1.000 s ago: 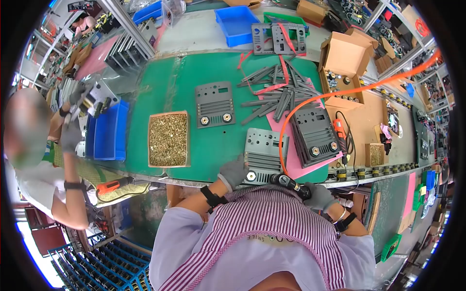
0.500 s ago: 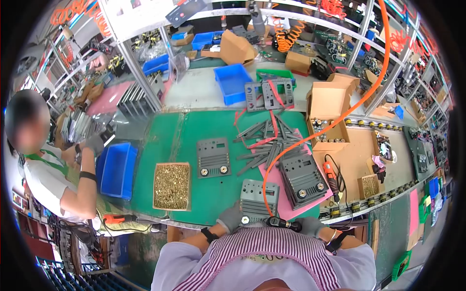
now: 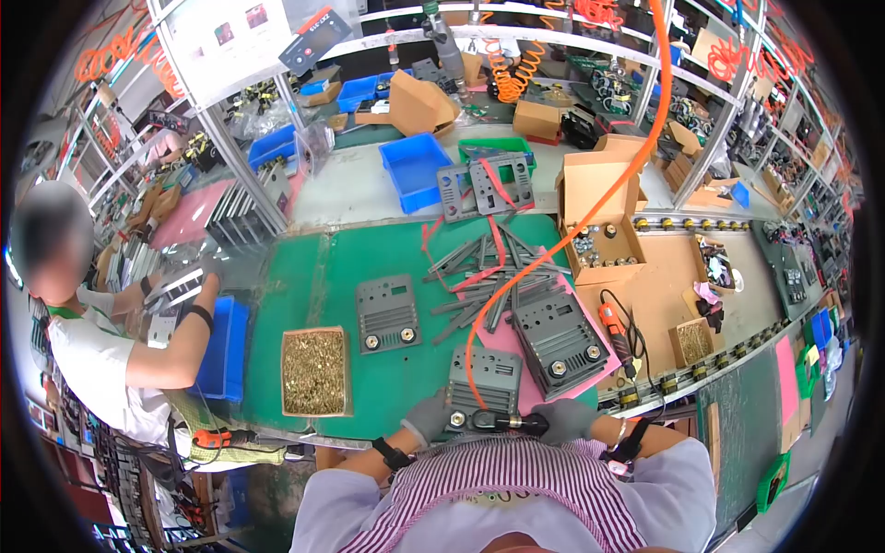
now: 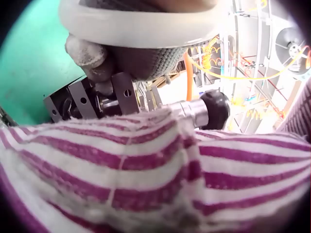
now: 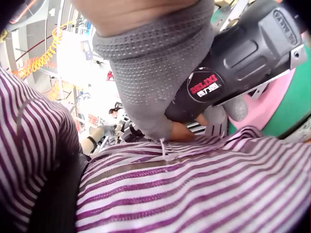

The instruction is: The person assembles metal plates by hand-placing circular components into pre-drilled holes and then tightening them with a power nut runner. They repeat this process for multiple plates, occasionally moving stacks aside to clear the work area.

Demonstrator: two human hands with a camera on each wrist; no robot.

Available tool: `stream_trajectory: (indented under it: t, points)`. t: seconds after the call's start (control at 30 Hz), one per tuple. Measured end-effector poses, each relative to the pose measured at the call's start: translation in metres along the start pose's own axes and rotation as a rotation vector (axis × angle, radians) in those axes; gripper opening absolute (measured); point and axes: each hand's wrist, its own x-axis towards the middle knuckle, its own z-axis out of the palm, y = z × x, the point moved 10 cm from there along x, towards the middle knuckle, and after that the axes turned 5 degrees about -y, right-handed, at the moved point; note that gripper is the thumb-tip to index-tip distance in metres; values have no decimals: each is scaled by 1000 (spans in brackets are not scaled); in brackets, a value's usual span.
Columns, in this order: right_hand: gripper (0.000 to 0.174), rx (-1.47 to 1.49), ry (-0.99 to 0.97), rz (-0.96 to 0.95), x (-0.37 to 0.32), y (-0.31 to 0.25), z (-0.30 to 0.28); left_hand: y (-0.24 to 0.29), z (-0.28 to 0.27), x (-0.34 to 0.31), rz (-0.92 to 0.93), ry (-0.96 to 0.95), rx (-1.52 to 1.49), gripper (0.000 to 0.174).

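At the near edge of the bench lies a grey slotted metal plate [image 3: 484, 376] with a round brass-centred fitting [image 3: 457, 418] at its near left corner. My gloved left hand [image 3: 427, 417] grips the plate's left side; the left wrist view shows its fingertips [image 4: 87, 51] at the dark slotted bars [image 4: 127, 92]. My gloved right hand [image 3: 566, 421] holds a black power tool [image 3: 505, 422], its head over the plate's near edge. Close up, the right wrist view shows the tool's thick body [image 5: 243, 58]. The striped apron [image 4: 121, 170] hides the lower part of the work.
Similar plates lie stacked [image 3: 559, 341] on pink sheet and singly [image 3: 388, 313] on the green mat. Around them are a box of small brass parts [image 3: 315, 373], loose dark strips [image 3: 470, 276] and a carton of fittings [image 3: 604, 249]. An orange hose [image 3: 553, 249] crosses overhead. Another person [image 3: 111, 341] works at left.
The head view has tilted up, so the bench sits lower in it. My hands stay at the same plate, and the tool now lies more level across its near edge. The other person's arms have moved.
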Motion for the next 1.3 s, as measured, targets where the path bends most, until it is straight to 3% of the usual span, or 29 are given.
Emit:
stream_trajectory:
  t: [0.13, 0.27, 0.4, 0.6, 0.73, 1.1, 1.13, 1.23, 1.3]
  points:
    - [59, -10, 67, -93, 33, -25, 0, 2, -7, -3, 59, 53, 16, 45]
    - [58, -25, 26, -45, 43, -26, 3, 9, -18, -15, 32, 65, -1, 43]
    - [58, -36, 17, -14, 45, -20, 3, 14, -23, -18, 175, 269, 16, 39]
    - [58, -45, 89, -64, 48, -21, 5, 0, -7, -8, 106, 172, -97, 40]
    - [55, -107, 66, -4, 42, -32, -5, -3, -1, -6, -39, 1, -66, 43]
    - [41, -71, 151, 20, 45, -29, -9, -1, 5, -2, 51, -32, -144, 37]
    - [36, -181, 211, 39, 43, -28, -18, 1, -1, 1, 110, 28, -80, 38]
    - [32, -328, 446, -159, 6, -56, -58, 14, -15, 5, 290, 193, 90, 45]
    - [37, -252, 535, -184, -15, -52, -66, -6, -56, -4, 246, 244, 60, 51]
